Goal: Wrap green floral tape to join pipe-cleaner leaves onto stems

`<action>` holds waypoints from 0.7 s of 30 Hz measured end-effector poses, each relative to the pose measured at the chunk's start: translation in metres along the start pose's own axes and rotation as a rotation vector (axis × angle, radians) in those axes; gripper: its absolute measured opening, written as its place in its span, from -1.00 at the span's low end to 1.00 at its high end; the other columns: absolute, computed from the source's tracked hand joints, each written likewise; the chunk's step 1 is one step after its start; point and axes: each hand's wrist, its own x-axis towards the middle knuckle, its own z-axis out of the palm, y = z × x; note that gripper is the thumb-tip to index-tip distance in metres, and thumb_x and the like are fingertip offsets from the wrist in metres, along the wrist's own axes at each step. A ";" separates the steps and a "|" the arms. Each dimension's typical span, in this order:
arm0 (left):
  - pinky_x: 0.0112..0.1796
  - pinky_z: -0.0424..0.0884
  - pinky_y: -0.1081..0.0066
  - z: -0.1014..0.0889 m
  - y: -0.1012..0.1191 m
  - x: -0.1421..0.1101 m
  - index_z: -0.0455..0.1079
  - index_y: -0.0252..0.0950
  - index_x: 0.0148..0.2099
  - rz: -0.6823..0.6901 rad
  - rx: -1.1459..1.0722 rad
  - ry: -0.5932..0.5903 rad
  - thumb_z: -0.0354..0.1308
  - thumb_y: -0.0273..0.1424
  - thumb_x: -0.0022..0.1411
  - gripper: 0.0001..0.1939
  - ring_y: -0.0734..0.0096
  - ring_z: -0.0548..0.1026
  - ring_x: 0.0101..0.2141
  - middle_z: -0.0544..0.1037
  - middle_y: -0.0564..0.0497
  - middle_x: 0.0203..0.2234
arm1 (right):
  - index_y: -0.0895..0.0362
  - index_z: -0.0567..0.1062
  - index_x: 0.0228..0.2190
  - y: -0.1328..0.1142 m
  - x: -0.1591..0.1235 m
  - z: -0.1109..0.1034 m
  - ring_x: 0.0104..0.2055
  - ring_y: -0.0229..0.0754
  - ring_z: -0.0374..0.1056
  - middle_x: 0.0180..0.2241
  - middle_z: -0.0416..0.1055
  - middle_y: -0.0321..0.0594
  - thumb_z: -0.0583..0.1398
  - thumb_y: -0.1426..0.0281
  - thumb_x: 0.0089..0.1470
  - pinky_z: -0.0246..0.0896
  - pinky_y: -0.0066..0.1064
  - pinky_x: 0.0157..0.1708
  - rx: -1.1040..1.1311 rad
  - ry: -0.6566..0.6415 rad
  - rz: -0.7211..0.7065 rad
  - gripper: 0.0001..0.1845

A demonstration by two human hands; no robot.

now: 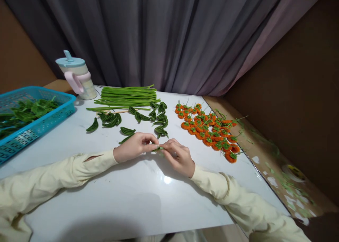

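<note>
My left hand (136, 146) and my right hand (180, 158) meet over the middle of the table, fingertips pinched together. Between them is a small green fuzzy leaf (158, 148), mostly covered by the fingers. Just beyond the hands lie several dark green fuzzy leaves (160, 119), curved and in loose clusters. One pair of leaves (127, 131) is close behind my left hand. Farther back rests a bundle of long green pipe cleaners (127, 96). To the right of my right hand, orange fuzzy flowers (208, 141) with green tops and thin stems sit in a group.
A blue plastic basket (57, 112) holding green leaves stands at the left. Behind it is a lidded tumbler (84, 80) with a pink handle. A thin wooden stick (122, 111) lies by the leaves. Scraps (272, 181) litter the brown surface beyond the white table's (127, 203) right edge.
</note>
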 end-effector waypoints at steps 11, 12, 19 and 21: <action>-0.49 0.11 0.52 0.009 -0.007 0.000 0.37 -0.40 -0.54 -0.383 -0.692 -0.181 0.26 -0.40 -0.09 -0.83 0.55 0.20 -0.53 0.31 0.07 -0.61 | 0.26 0.36 -0.32 0.008 0.003 -0.003 -0.37 -0.19 0.29 -0.50 0.42 -0.12 0.09 0.63 0.05 0.19 -0.33 -0.42 -0.488 0.075 -0.547 -0.88; -0.49 0.10 0.52 0.009 -0.008 0.001 0.36 -0.41 -0.55 -0.398 -0.718 -0.191 0.27 -0.40 -0.11 -0.82 0.56 0.19 -0.54 0.30 0.08 -0.61 | 0.27 0.36 -0.33 0.008 0.004 -0.004 -0.38 -0.19 0.29 -0.51 0.43 -0.13 0.11 0.63 0.04 0.19 -0.34 -0.43 -0.515 0.076 -0.574 -0.89; -0.48 0.09 0.52 0.004 -0.008 0.004 0.40 -0.40 -0.44 -0.405 -0.639 -0.172 0.25 -0.33 0.00 -0.80 0.55 0.20 -0.50 0.33 0.06 -0.53 | 0.24 0.36 -0.43 0.010 0.007 -0.006 -0.42 -0.22 0.26 -0.54 0.40 -0.16 0.06 0.63 0.08 0.18 -0.36 -0.44 -0.504 -0.003 -0.533 -0.87; -0.47 0.11 0.52 0.001 -0.007 0.004 0.42 -0.39 -0.39 -0.371 -0.551 -0.156 0.20 -0.27 0.06 -0.76 0.54 0.21 -0.50 0.34 0.06 -0.52 | 0.22 0.35 -0.46 0.011 0.007 -0.006 -0.44 -0.23 0.24 -0.57 0.38 -0.19 0.04 0.62 0.09 0.17 -0.37 -0.44 -0.445 -0.021 -0.478 -0.84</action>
